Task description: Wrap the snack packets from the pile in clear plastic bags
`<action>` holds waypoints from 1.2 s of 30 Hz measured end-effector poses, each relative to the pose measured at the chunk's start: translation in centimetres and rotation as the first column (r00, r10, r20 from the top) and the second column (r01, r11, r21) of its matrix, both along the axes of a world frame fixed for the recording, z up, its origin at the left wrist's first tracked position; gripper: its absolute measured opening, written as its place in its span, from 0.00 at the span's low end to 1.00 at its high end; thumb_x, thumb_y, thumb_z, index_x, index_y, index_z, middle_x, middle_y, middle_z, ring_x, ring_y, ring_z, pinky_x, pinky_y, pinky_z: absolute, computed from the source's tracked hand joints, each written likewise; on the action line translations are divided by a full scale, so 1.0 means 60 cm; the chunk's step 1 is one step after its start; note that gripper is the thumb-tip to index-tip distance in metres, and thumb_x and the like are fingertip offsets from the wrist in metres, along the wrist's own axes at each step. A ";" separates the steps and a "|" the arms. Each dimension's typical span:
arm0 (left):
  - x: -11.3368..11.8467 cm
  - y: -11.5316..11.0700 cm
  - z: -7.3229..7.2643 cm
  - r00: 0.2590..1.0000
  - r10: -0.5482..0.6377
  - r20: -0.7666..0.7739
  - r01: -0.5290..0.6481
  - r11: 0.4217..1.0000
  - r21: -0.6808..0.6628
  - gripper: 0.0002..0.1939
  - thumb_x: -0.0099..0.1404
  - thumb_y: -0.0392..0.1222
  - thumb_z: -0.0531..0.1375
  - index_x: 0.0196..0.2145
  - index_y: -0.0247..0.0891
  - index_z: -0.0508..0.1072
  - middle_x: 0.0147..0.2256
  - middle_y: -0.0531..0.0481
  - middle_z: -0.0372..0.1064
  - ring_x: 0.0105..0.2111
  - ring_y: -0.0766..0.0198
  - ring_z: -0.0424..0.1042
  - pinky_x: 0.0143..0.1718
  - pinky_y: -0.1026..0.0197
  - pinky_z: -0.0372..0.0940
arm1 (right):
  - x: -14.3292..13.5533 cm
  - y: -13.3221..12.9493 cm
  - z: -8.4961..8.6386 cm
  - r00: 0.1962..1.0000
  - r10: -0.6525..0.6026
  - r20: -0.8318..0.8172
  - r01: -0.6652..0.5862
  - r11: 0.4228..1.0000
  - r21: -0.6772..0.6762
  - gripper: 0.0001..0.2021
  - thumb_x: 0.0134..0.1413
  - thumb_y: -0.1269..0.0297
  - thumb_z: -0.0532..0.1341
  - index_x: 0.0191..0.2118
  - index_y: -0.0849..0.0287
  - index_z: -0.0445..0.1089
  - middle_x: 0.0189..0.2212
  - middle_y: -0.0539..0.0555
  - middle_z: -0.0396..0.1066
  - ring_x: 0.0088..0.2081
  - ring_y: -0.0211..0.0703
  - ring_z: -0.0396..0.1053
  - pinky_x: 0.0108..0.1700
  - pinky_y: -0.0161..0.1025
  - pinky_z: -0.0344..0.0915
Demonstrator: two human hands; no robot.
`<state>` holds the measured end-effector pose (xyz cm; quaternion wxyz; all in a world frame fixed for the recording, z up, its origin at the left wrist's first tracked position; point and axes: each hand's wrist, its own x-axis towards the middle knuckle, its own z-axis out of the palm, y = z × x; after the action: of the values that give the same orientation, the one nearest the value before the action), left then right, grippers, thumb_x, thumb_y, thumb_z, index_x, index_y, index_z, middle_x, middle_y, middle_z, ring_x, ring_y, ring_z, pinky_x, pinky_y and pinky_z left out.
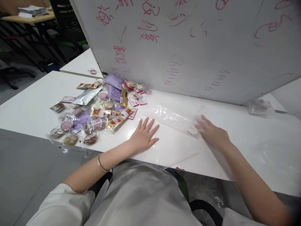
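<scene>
My left hand (143, 136) lies flat with fingers spread on the white table (174, 147), just right of a pile of wrapped snacks. Clear plastic film (174, 117) stretches over the table in front of me. At its right part is my right hand (213, 131), slightly blurred, its fingertips at the film; whether they pinch it is hard to tell. The pile holds gold snack packets (117, 120), purple pouches (114, 92), a silver pouch (87, 96) and several round cookies in clear wrappers (71, 140).
A whiteboard (199, 53) with red writing stands along the table's back edge. Crumpled clear plastic (258, 107) lies at the back right. One small wrapped piece (93, 72) is at the back left. Behind are a desk with papers (33, 11) and a chair.
</scene>
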<state>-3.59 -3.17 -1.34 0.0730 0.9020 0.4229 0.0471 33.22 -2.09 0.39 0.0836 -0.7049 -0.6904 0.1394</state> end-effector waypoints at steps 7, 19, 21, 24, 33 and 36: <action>-0.007 -0.003 0.016 1.000 0.011 -0.007 -0.011 1.000 -0.009 0.31 0.74 0.57 0.47 0.68 0.40 0.56 0.70 0.37 0.44 0.70 0.39 0.40 0.67 0.37 0.42 | 0.142 -0.047 -0.033 0.940 -0.228 0.252 0.197 0.970 0.141 0.23 0.61 0.45 0.44 0.48 0.42 0.73 0.49 0.64 0.74 0.49 0.76 0.71 0.38 0.75 0.66; 0.037 0.018 0.008 0.994 0.090 -0.066 -0.089 0.996 0.015 0.33 0.74 0.55 0.49 0.69 0.34 0.55 0.70 0.31 0.44 0.69 0.33 0.41 0.66 0.32 0.42 | 0.062 -0.016 0.045 0.953 -0.291 0.080 0.220 0.852 0.475 0.25 0.59 0.42 0.51 0.59 0.40 0.65 0.55 0.64 0.68 0.60 0.78 0.60 0.53 0.80 0.57; 0.035 0.026 0.021 0.996 0.078 -0.052 -0.076 0.997 0.031 0.31 0.74 0.54 0.49 0.66 0.32 0.59 0.69 0.31 0.47 0.69 0.34 0.43 0.66 0.34 0.44 | -0.044 -0.022 0.057 0.986 -0.058 0.157 -0.021 0.887 0.461 0.26 0.66 0.51 0.44 0.64 0.53 0.61 0.60 0.65 0.65 0.62 0.70 0.62 0.59 0.72 0.59; 0.007 0.029 0.051 0.985 0.170 -0.012 -0.167 0.977 0.132 0.25 0.74 0.45 0.48 0.63 0.30 0.64 0.67 0.32 0.53 0.69 0.38 0.46 0.67 0.37 0.45 | -0.151 -0.026 0.044 0.901 0.387 0.194 -0.431 0.845 0.318 0.25 0.67 0.56 0.47 0.66 0.54 0.59 0.64 0.58 0.63 0.64 0.58 0.61 0.66 0.61 0.54; -0.140 0.033 0.082 0.820 0.544 -0.179 -0.500 0.832 0.239 0.21 0.68 0.30 0.46 0.51 0.23 0.72 0.47 0.25 0.72 0.55 0.36 0.68 0.50 0.38 0.66 | -0.099 0.071 0.018 0.978 -0.065 0.200 0.021 0.976 0.217 0.23 0.68 0.60 0.47 0.61 0.58 0.68 0.43 0.66 0.73 0.47 0.61 0.72 0.47 0.55 0.66; -0.140 0.032 0.089 0.828 0.544 -0.135 -0.493 0.822 0.283 0.22 0.67 0.27 0.43 0.50 0.21 0.72 0.48 0.24 0.71 0.60 0.38 0.65 0.56 0.40 0.63 | -0.070 0.098 0.029 0.960 -0.278 0.025 0.275 0.958 0.084 0.27 0.66 0.54 0.52 0.66 0.62 0.60 0.34 0.64 0.75 0.44 0.61 0.73 0.48 0.56 0.66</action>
<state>-12.02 -1.24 3.99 -0.0956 0.7538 0.6499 0.0196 29.02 3.77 2.14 0.1177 -0.7930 -0.5915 0.0859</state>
